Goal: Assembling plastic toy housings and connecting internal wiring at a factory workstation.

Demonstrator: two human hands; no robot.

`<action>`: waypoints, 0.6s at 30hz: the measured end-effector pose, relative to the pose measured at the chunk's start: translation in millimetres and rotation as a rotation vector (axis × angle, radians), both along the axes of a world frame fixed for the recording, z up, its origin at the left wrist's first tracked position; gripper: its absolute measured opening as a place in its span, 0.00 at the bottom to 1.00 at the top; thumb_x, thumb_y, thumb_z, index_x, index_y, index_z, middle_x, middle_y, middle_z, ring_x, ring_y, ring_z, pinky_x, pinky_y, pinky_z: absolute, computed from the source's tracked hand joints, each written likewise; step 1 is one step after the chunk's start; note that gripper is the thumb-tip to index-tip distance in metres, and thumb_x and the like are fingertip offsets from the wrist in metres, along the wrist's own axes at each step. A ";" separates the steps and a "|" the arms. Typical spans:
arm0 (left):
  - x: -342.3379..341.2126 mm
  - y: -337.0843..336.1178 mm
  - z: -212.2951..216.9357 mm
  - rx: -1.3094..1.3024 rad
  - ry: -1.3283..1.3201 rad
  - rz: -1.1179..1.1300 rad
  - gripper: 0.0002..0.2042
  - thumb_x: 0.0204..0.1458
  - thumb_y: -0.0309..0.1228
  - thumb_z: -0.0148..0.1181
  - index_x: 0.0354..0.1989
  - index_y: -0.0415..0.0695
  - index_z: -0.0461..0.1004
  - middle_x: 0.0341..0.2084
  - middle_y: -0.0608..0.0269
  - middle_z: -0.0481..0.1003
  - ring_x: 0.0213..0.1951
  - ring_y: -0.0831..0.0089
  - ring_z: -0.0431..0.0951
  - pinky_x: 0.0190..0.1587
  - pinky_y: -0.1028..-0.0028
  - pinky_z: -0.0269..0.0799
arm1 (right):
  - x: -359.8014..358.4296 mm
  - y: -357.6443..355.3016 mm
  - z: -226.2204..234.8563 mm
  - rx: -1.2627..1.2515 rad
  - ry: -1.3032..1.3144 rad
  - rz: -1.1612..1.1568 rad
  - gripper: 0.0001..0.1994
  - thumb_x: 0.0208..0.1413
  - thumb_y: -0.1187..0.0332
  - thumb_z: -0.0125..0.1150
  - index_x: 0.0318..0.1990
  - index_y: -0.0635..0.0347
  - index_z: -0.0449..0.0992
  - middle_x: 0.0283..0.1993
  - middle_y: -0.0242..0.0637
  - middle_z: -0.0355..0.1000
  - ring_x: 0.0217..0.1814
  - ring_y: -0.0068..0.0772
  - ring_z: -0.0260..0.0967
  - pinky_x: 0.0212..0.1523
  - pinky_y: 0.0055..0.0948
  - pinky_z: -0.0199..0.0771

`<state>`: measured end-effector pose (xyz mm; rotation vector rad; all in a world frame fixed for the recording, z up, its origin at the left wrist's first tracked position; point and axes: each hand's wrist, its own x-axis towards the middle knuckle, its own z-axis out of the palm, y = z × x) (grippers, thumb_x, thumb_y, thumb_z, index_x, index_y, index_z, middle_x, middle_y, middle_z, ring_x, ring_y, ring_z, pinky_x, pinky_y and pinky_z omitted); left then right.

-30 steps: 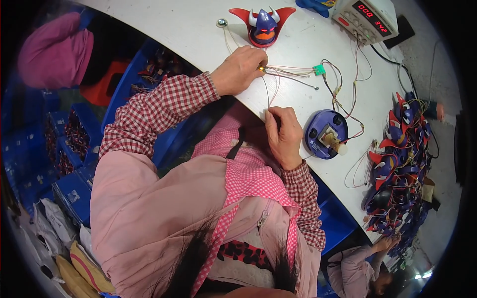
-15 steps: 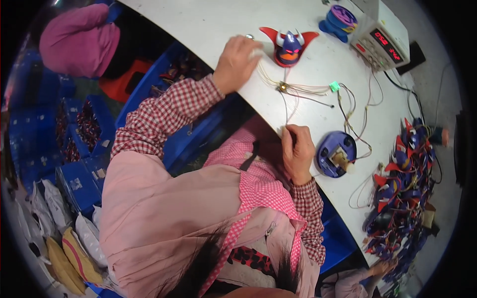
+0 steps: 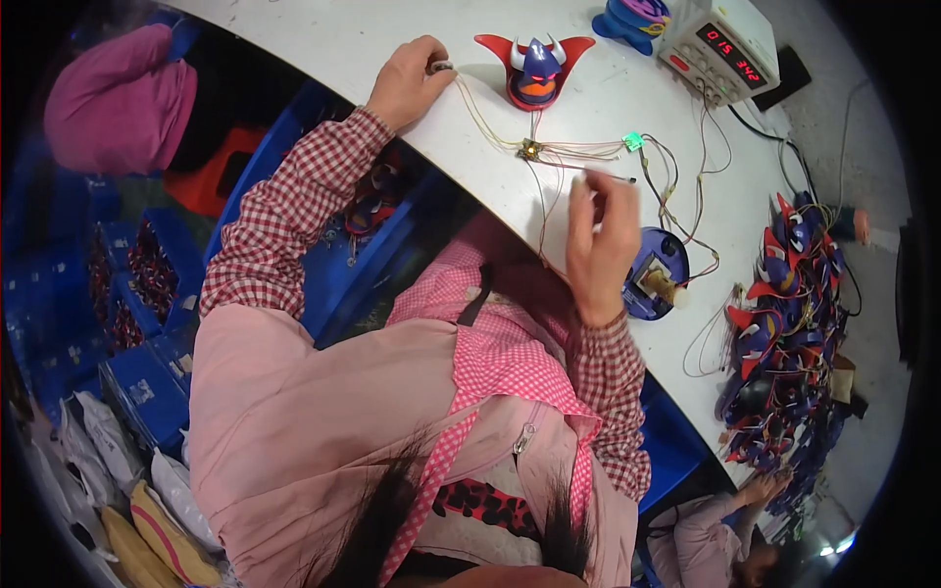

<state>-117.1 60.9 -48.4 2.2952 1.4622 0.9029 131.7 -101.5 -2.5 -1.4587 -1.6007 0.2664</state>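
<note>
My left hand (image 3: 407, 80), at the table's front edge, is closed on a small round silver part (image 3: 442, 67) with thin wires. The wires run to a small circuit board (image 3: 530, 150) with a lit spot. Linked to the board by wires is a horned purple toy head (image 3: 537, 73) with a red collar and glowing red eyes. My right hand (image 3: 603, 240), partly blurred, is raised with thumb and fingers apart, just below a dark wire. Beside it lies a round purple base (image 3: 655, 274), partly hidden by the hand. A green-lit module (image 3: 632, 142) joins more wires.
A bench power supply (image 3: 720, 54) with red digits stands at the back right, beside a blue spool-like holder (image 3: 630, 22). Toy heads and wires heap (image 3: 784, 304) along the right. Blue bins (image 3: 157, 265) are at left. A co-worker's hands (image 3: 769, 485) touch the heap.
The left hand has moved left relative to the toy head, now holding the round part. The right hand has lifted from the table edge toward the wires, its fingers spreading. The view has shifted slightly.
</note>
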 end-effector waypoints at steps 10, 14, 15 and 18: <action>3.2 -50.2 13.0 -0.086 -0.276 -0.088 0.10 0.46 0.30 0.60 0.36 0.40 0.75 0.28 0.58 0.74 0.31 0.65 0.71 0.36 0.69 0.69 | 36.3 76.4 -34.0 -0.157 -0.620 -0.421 0.17 0.52 0.74 0.52 0.51 0.63 0.69 0.47 0.48 0.65 0.51 0.51 0.61 0.51 0.39 0.63; -0.6 -45.8 3.0 0.021 -0.140 -0.080 0.10 0.46 0.30 0.60 0.36 0.40 0.76 0.26 0.58 0.74 0.31 0.64 0.71 0.37 0.69 0.68 | 40.5 79.6 -41.0 -0.338 -0.645 -0.415 0.16 0.52 0.74 0.51 0.50 0.62 0.70 0.47 0.49 0.64 0.49 0.52 0.62 0.51 0.38 0.65; -0.9 -44.2 1.0 0.026 -0.117 -0.075 0.10 0.46 0.30 0.61 0.36 0.41 0.76 0.26 0.58 0.74 0.31 0.64 0.70 0.37 0.68 0.68 | 43.9 81.4 -43.6 -0.329 -0.602 -0.425 0.16 0.52 0.73 0.52 0.49 0.61 0.71 0.47 0.49 0.65 0.48 0.51 0.63 0.49 0.38 0.66; -3.0 -41.5 -1.9 0.036 -0.091 -0.074 0.10 0.45 0.31 0.61 0.36 0.41 0.76 0.25 0.58 0.73 0.30 0.63 0.70 0.37 0.68 0.68 | 45.8 79.9 -41.1 -0.314 -0.516 -0.448 0.15 0.52 0.72 0.53 0.48 0.61 0.72 0.45 0.48 0.66 0.45 0.49 0.65 0.47 0.38 0.67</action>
